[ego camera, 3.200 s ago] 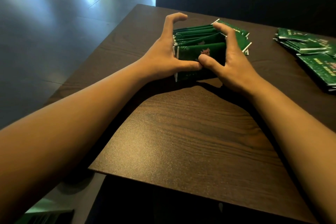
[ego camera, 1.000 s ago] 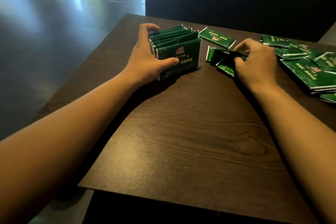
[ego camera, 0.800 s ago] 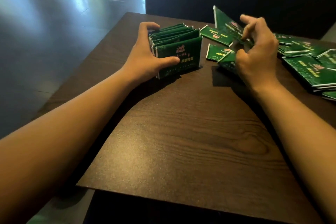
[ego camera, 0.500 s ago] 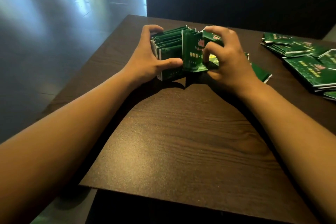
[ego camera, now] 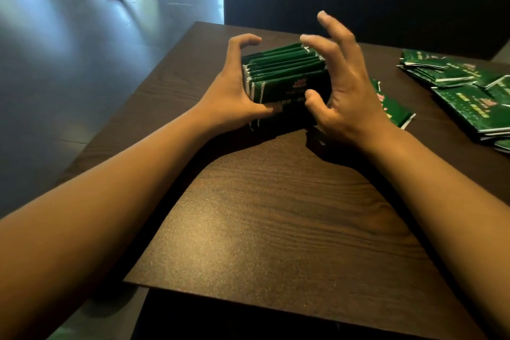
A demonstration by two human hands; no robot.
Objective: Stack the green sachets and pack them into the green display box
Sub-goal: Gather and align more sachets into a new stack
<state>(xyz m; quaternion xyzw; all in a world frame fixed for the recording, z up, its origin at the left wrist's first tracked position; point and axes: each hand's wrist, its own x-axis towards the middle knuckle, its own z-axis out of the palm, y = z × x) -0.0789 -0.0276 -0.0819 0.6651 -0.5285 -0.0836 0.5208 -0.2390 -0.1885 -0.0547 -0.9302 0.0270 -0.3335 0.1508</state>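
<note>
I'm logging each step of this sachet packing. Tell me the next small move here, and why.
Probably bring the right hand back against the upright stack of green sachets and square it. The left hand grips the stack's left end, while the right's fingers are spread and look just off it. After that, the loose sachet beside the right hand would be next.
</note>
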